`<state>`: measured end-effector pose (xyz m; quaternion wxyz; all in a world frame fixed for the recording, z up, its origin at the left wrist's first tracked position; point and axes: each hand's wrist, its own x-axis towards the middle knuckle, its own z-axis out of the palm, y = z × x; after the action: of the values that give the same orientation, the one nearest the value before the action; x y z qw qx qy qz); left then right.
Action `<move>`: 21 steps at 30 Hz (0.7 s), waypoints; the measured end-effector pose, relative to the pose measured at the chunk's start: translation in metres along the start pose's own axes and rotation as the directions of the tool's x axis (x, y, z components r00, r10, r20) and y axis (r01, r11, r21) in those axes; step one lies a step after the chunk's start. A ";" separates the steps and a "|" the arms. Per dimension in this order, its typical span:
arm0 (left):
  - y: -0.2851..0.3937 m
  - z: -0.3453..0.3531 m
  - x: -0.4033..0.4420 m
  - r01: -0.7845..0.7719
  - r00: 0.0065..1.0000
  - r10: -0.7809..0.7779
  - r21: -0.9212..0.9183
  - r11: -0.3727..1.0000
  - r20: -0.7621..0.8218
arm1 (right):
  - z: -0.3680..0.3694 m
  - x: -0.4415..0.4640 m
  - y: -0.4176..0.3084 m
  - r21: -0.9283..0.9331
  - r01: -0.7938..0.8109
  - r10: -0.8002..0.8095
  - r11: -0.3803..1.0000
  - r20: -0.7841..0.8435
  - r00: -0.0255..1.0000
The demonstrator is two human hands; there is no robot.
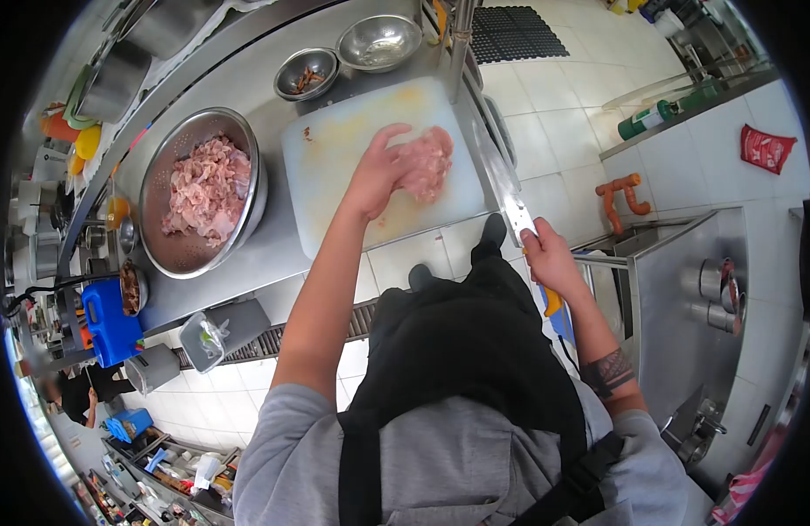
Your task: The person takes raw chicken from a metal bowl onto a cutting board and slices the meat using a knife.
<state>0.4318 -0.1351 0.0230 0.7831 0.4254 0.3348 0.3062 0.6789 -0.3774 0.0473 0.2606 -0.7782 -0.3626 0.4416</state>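
Your left hand touches the raw meat slab on the right part of the cutting board; whether it grips is unclear. Your right hand grips the yellow-handled knife, right of the board. Left stands a colander of meat pieces.

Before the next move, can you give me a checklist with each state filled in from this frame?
1. Left hand in contact with the raw meat: ok.
2. Yellow-handled knife gripped in the right hand: ok.
3. Knife blade apart from the left hand: ok, it is off to the board's right.
4. White cutting board free of scraps: not ok, a small brown scrap lies near its upper-left corner.
5. Perforated colander beside the board: ok, holding raw meat pieces.
6. Blade sharpness: cannot tell.
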 end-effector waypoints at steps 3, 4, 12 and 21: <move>-0.025 -0.034 -0.016 0.032 0.973 0.096 0.538 0.842 -0.209 | 0.005 0.001 0.001 0.028 -0.010 0.009 1.000 0.031 0.999; -0.040 -0.048 -0.023 0.038 0.971 0.096 0.538 0.842 -0.219 | 0.009 0.000 -0.003 0.036 -0.024 0.022 0.999 0.048 0.999; -0.077 -0.052 -0.048 -0.163 0.866 0.496 0.972 0.170 0.059 | 0.061 0.020 -0.040 -0.015 0.116 -0.109 0.993 0.241 0.964; -0.069 -0.053 -0.005 -0.024 0.890 0.445 0.964 0.263 -0.099 | 0.109 0.053 -0.057 -0.043 0.033 -0.023 0.999 0.230 0.973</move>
<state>0.4005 -0.1459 -0.0575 0.2502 0.7855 0.5148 0.2352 0.5832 -0.2918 0.0104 0.2050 -0.7228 -0.4113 0.5161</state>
